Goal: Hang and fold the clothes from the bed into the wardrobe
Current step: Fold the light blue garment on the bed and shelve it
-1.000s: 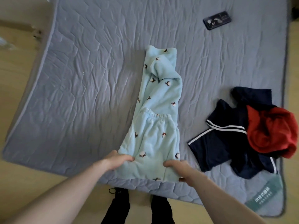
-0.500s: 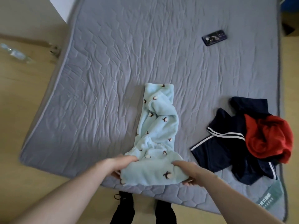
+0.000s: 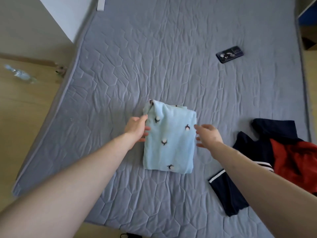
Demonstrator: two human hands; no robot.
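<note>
A light blue fleece garment [image 3: 169, 141] with small dark and white motifs lies folded into a rectangle in the middle of the grey quilted mattress [image 3: 154, 66]. My left hand [image 3: 137, 127] touches its left edge, thumb on top near the upper corner, fingers at the side. Just off the right edge hovers my right hand [image 3: 206, 135], fingers spread and relaxed, holding nothing. To the right lie a navy garment with white stripes [image 3: 240, 182] and a red garment [image 3: 296, 158] on top of it.
A dark phone [image 3: 229, 54] lies on the mattress at the back right. A clear plastic bottle [image 3: 20, 74] lies on the wooden floor to the left. White furniture [image 3: 68, 16] stands at the back left corner of the bed.
The long blue garment has been folded over away from me into a compact rectangle. My right hand has let go of it, and my view has moved closer over the bed.
</note>
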